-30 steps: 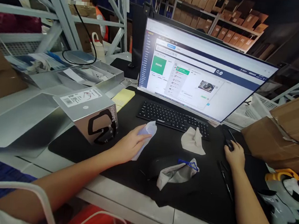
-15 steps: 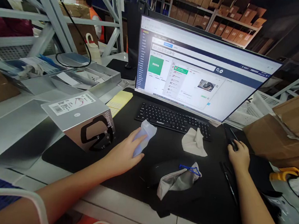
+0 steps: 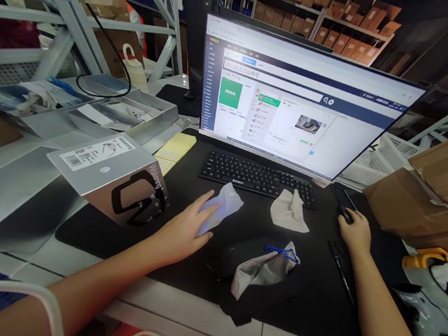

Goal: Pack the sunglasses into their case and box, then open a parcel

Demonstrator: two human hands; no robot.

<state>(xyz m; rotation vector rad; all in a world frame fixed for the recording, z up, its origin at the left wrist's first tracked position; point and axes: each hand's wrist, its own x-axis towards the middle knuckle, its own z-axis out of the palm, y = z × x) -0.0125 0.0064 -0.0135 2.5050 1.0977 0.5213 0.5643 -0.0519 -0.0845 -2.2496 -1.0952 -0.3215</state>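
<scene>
My left hand (image 3: 180,235) is on a crumpled, translucent bluish-white plastic packet (image 3: 226,202), with fingers over it and the thumb at its lower edge. What the packet contains cannot be made out. Over at the right, my right hand (image 3: 356,233) is curled over a black computer mouse (image 3: 346,215). Between the hands, a pale folded cloth (image 3: 289,211) lies below the black keyboard (image 3: 243,175). Nearer to me is a grey drawstring pouch (image 3: 257,271) with a blue cord. Beyond the keyboard, a lit monitor (image 3: 313,97) shows a web page and a chat window.
Left of the packet stands a silver box (image 3: 101,164) with glasses pictured on it. Yellow paper (image 3: 176,150) lies behind it, near open silver trays (image 3: 149,118). A pen (image 3: 342,274) rests beside my right forearm. Cardboard boxes (image 3: 398,203) stand at the right; a person is beyond the rack.
The packet now tilts further right under my left hand and looks more spread out. My right hand stays on the mouse. The whole view has shifted slightly.
</scene>
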